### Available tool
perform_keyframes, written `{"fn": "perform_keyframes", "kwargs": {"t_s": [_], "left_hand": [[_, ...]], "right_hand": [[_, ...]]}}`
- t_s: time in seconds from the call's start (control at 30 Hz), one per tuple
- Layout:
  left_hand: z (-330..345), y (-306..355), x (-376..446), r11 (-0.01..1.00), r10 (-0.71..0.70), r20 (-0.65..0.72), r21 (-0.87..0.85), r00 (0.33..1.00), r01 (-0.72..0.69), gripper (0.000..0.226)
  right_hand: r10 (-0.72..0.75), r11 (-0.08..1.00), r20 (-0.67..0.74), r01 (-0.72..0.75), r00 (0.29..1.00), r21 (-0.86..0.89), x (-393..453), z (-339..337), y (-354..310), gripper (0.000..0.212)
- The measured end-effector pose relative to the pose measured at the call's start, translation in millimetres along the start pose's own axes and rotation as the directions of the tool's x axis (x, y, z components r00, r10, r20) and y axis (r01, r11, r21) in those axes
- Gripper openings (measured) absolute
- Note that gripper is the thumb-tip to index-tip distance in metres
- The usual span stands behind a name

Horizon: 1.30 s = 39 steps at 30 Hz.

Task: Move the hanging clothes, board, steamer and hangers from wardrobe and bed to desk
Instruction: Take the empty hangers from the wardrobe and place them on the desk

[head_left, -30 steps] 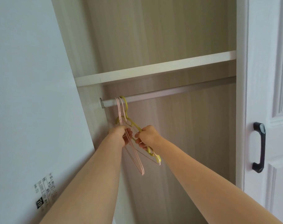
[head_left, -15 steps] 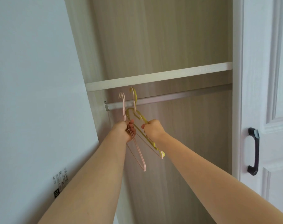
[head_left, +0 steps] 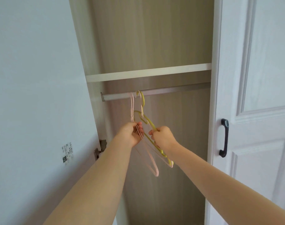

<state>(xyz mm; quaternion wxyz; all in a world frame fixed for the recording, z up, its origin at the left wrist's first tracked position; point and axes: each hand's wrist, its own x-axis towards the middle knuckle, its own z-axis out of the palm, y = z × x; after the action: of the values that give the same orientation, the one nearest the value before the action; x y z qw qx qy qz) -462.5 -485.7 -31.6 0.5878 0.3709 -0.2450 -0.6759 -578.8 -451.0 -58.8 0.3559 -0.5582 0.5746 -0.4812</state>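
Both my arms reach up into the open wardrobe. My left hand (head_left: 132,135) grips the pink hangers (head_left: 152,163), whose lower ends dangle below my fist. My right hand (head_left: 162,137) grips the yellow-green hangers (head_left: 149,122) by their sloping arm. The hooks stand at the height of the metal rail (head_left: 171,91), just in front of it; whether any hook still touches the rail I cannot tell. No clothes hang in the visible part of the wardrobe.
A white shelf (head_left: 148,73) runs just above the rail. The open left door (head_left: 32,95) with a small sticker (head_left: 67,153) and a hinge (head_left: 100,149) fills the left side. A shut white door with a black handle (head_left: 224,138) stands on the right.
The hooks hung over the rail a second ago; both hands have lifted the hangers up and toward me, then lowered them a little. The view has tilted downward.
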Motion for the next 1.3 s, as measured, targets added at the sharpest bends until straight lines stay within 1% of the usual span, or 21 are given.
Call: {"fn": "perform_keyframes", "kwargs": {"t_s": [0.13,0.23,0.37,0.5,0.63,0.7,0.8,0.93,1.07,1.17,1.3], "left_hand": [[-12.0,-39.8,-28.7,0.997,-0.054,-0.009,-0.046,0.998,0.054,0.021],[-23.0,-74.3,-55.2,0.987,-0.116,-0.017,-0.116,0.993,0.114,0.019],[-44.4,-130.4,-97.4,0.978,-0.184,0.000,-0.103,0.983,0.183,0.022],[-74.7,-183.1,-131.2,0.957,-0.260,-0.022,-0.141,0.965,0.255,0.015],[-96.1,-223.6,-166.4,0.949,-0.290,-0.048,-0.147,0.956,0.280,0.010],[-104.5,-238.9,-182.9,0.948,-0.299,-0.056,-0.134,0.953,0.289,0.010],[-115.3,-257.7,-208.2,0.946,-0.306,-0.063,-0.136,0.950,0.296,0.012],[-127.7,-275.5,-241.9,0.946,-0.320,-0.084,-0.082,0.944,0.314,0.014],[-134.4,-289.1,-270.8,0.951,-0.310,-0.098,-0.023,0.946,0.309,0.011],[-137.8,-295.0,-284.1,0.956,-0.277,-0.097,0.067,0.956,0.284,0.014],[-140.9,-300.5,-298.2,0.936,-0.238,-0.134,0.232,0.962,0.264,0.014]], "right_hand": [[0.058,0.998,0.003,-0.058,0.998,-0.006,-41.2,-13.7,34.8,0.025],[0.092,0.995,0.001,-0.092,0.996,-0.026,-84.1,-22.8,63.3,0.025],[0.126,0.991,0.011,-0.125,0.992,-0.040,-145.6,-30.2,101.8,0.026],[0.128,0.988,0.027,-0.126,0.991,-0.091,-199.2,-37.3,136.3,0.027],[0.120,0.975,0.048,-0.108,0.992,-0.193,-245.8,-42.3,164.5,0.027],[0.138,0.971,0.057,-0.124,0.989,-0.203,-267.9,-43.1,175.6,0.028],[0.171,0.973,0.080,-0.155,0.982,-0.169,-299.3,-46.2,186.1,0.030],[0.180,0.980,0.102,-0.170,0.978,-0.102,-338.1,-49.7,193.6,0.028],[0.161,0.985,0.104,-0.152,0.982,-0.086,-367.5,-53.3,202.4,0.029],[0.163,0.986,0.116,-0.159,0.980,-0.039,-385.3,-55.6,208.0,0.032],[0.156,0.983,0.100,-0.146,0.983,-0.107,-402.1,-56.7,214.8,0.033]]}}
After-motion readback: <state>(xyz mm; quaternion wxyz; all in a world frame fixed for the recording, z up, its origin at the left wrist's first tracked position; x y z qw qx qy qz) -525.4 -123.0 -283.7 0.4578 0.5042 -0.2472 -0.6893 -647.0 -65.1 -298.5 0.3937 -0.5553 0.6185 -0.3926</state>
